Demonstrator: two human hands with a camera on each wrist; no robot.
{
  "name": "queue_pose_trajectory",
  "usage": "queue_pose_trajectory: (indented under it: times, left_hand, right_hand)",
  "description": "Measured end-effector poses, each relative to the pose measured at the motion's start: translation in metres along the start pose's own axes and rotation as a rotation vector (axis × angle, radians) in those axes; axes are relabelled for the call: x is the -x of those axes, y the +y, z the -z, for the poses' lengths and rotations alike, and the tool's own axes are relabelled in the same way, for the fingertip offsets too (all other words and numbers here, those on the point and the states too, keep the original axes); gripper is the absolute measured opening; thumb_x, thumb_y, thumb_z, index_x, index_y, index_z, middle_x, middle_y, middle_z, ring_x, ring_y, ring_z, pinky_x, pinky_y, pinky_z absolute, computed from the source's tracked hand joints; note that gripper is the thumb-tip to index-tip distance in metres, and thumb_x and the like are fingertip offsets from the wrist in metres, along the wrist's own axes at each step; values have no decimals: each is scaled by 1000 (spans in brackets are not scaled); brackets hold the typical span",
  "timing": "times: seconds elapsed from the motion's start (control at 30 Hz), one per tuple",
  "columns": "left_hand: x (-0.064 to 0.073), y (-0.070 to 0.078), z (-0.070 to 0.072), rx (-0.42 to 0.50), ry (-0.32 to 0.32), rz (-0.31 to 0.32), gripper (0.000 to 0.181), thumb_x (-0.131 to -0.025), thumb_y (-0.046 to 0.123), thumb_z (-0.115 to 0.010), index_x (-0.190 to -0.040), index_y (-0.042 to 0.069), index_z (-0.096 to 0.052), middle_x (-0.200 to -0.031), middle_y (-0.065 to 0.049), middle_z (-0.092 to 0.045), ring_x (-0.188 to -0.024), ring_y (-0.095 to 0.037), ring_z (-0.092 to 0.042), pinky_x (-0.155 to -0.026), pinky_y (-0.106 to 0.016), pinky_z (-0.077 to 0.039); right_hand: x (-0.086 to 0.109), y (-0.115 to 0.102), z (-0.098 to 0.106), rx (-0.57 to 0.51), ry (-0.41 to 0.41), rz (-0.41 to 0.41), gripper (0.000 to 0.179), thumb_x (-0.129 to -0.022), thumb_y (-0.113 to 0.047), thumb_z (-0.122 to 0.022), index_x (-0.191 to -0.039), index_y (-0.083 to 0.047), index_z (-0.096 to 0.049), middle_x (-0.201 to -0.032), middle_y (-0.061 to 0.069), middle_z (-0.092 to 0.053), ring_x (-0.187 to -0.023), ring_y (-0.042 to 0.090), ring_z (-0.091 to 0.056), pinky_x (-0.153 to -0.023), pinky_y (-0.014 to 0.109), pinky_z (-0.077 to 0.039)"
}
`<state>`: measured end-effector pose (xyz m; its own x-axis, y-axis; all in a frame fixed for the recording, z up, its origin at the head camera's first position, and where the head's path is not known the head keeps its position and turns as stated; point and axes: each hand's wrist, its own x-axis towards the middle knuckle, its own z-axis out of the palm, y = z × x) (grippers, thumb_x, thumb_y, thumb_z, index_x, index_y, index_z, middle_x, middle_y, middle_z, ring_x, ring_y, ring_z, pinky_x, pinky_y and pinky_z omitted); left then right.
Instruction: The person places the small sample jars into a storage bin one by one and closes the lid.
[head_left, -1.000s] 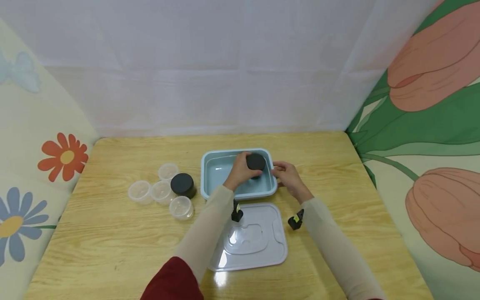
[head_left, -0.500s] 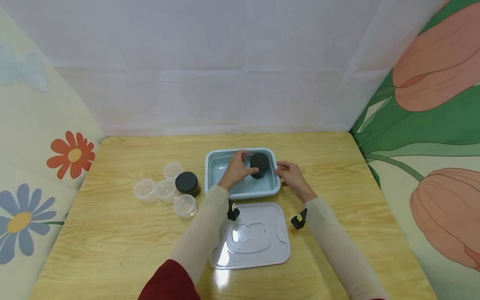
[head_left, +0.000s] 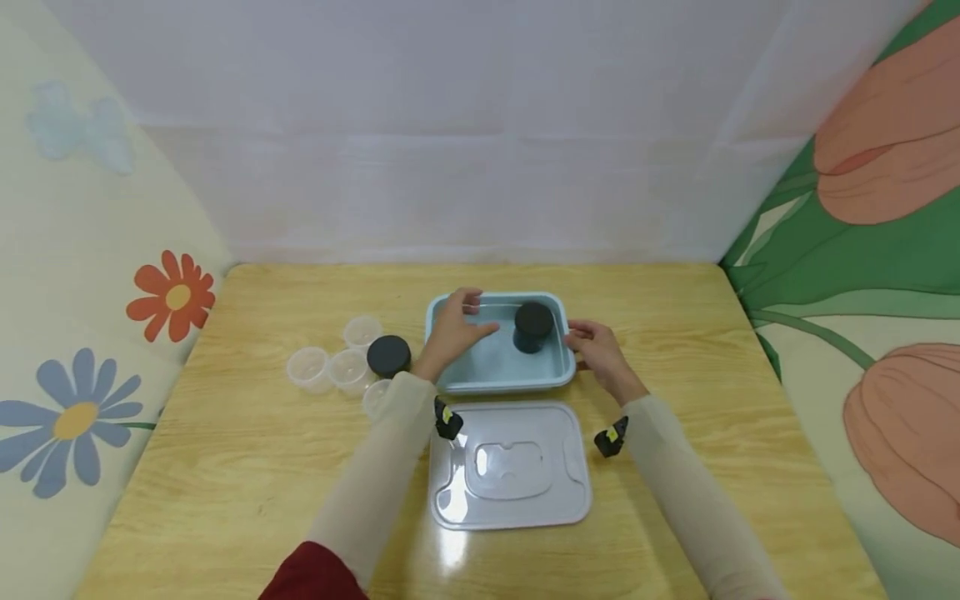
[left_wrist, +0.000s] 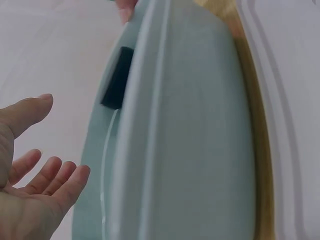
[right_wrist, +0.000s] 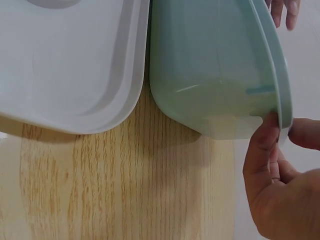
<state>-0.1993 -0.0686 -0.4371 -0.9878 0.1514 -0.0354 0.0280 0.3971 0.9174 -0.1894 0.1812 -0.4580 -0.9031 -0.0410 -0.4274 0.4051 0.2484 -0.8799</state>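
Observation:
A light blue plastic box [head_left: 502,386] stands on the table, with a black jar [head_left: 533,323] upright near the right end inside it. My left hand [head_left: 448,335] hovers over the box's left end, thumb and fingers spread, holding nothing. The left wrist view also shows that hand [left_wrist: 37,175] apart from the jar [left_wrist: 118,79]. At the box's right end, my right hand [head_left: 604,357] pinches the rim. In the right wrist view, the thumb and fingers of this hand [right_wrist: 285,187] lie on either side of the box's edge [right_wrist: 283,85].
A translucent lid [head_left: 510,510] lies flat in front of the box. To the left, another black-lidded jar [head_left: 388,356] stands among several clear cups [head_left: 309,368]; my left sleeve [head_left: 375,467] partly covers one. A white cloth [head_left: 480,167] hangs behind the table.
My left hand has let go of the black jar, which now stands in the box, and has moved left, away from it. The right hand stays at the box's right rim.

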Motion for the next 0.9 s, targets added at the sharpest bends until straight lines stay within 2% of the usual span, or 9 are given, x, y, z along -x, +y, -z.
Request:
queue_pose_trajectory:
  times: [0.2, 0.4, 0.5, 0.67, 0.9]
  left_hand:
    - [11, 7, 19, 22, 17, 43, 61, -84, 14, -72, -137, 5, -42, -132, -21, -47, -121, -33, -50, -97, -45, -46]
    - [24, 8, 35, 34, 59, 45, 61, -84, 17, -73, -136, 7, -42, -130, -18, -49, -121, -35, -49, -95, -45, -47]
    - [30, 7, 42, 37, 76, 43, 62, -83, 18, -74, -136, 7, -43, -128, -16, -51, -121, -36, -49, -95, -44, -47]
    - [41, 5, 54, 36, 81, 54, 64, -83, 17, -73, -138, 6, -41, -131, -21, -49, -122, -36, -48, -98, -44, -47]
    - [60, -4, 69, 49, 120, 67, 66, -82, 15, -74, -138, 3, -40, -129, -23, -49, -120, -35, -49, -99, -43, -46]
  right_hand:
    - [0, 0, 2, -2, -12, 2, 45, -98, -10, -50, -141, -2, -42, -127, 15, -49, -96, 16, -54, -65, 22, -53]
    - [1, 0, 1, 2, -13, 4, 45, -97, -10, -50, -141, -2, -42, -121, 12, -50, -95, 15, -54, -67, 24, -55]
    - [2, -1, 2, 3, -15, 6, 45, -97, -10, -50, -141, -2, -42, -119, 11, -50, -94, 15, -54, -67, 24, -55]
    - [2, 0, 2, -5, -15, 2, 45, -98, -11, -49, -141, -3, -42, -121, 11, -50, -94, 14, -54, -68, 24, -54]
    - [2, -1, 3, 3, -18, -9, 46, -98, -13, -50, -142, -4, -41, -125, 12, -49, -96, 14, -54, -71, 26, -54]
